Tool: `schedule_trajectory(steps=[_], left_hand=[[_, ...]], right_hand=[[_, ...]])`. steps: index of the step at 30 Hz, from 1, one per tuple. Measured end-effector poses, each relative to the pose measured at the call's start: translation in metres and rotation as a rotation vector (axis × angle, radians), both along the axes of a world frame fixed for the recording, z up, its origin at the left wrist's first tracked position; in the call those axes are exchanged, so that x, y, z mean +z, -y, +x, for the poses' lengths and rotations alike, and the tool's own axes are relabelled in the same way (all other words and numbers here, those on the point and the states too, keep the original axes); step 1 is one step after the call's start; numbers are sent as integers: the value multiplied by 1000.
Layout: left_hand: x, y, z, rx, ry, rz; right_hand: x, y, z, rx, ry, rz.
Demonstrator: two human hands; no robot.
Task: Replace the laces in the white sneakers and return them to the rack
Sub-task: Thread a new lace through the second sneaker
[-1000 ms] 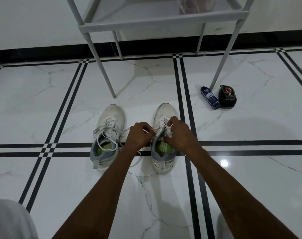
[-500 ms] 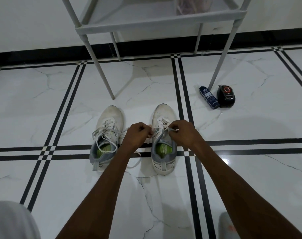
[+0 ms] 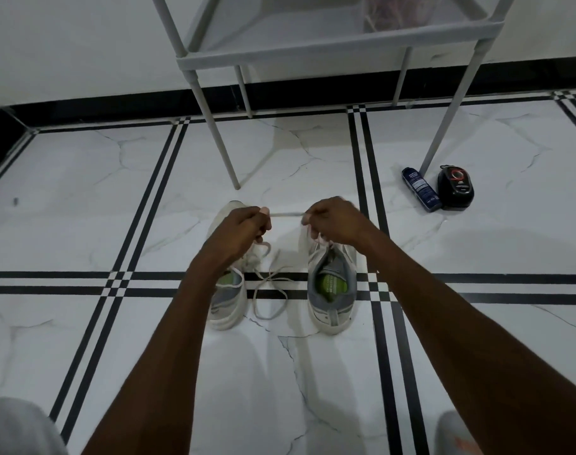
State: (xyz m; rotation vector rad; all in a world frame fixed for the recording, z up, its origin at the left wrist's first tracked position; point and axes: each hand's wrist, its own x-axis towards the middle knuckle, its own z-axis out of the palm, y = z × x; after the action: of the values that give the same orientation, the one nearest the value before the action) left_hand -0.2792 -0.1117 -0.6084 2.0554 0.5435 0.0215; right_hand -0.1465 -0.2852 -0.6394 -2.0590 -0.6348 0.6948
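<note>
Pinching a white lace (image 3: 286, 214) taut between them, the left hand (image 3: 239, 229) and right hand (image 3: 334, 221) each close their grip on one end, fingers curled. Below the right hand sits the right sneaker (image 3: 332, 290); the left sneaker (image 3: 229, 297) lies under the left wrist, loose laces trailing between the pair on the floor (image 3: 83, 198). Farther off stands the rack (image 3: 313, 54), with a blue can (image 3: 421, 189) and black case (image 3: 456, 187) by its right leg.

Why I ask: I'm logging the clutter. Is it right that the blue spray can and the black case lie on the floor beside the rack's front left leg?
Not quite. The head view shows the blue spray can and black case on the floor beside the rack's front right leg, not the left.
</note>
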Motion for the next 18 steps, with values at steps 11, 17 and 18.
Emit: schedule_trajectory(steps=[11, 17, 18], left_hand=[[6, 3, -6, -18, -56, 149], [0, -5, -16, 34, -66, 77], [0, -5, -15, 34, -72, 89]], right_hand=[[16, -23, -25, 214, -166, 121], [-9, -20, -1, -127, -21, 116], [-3, -23, -5, 24, -21, 100]])
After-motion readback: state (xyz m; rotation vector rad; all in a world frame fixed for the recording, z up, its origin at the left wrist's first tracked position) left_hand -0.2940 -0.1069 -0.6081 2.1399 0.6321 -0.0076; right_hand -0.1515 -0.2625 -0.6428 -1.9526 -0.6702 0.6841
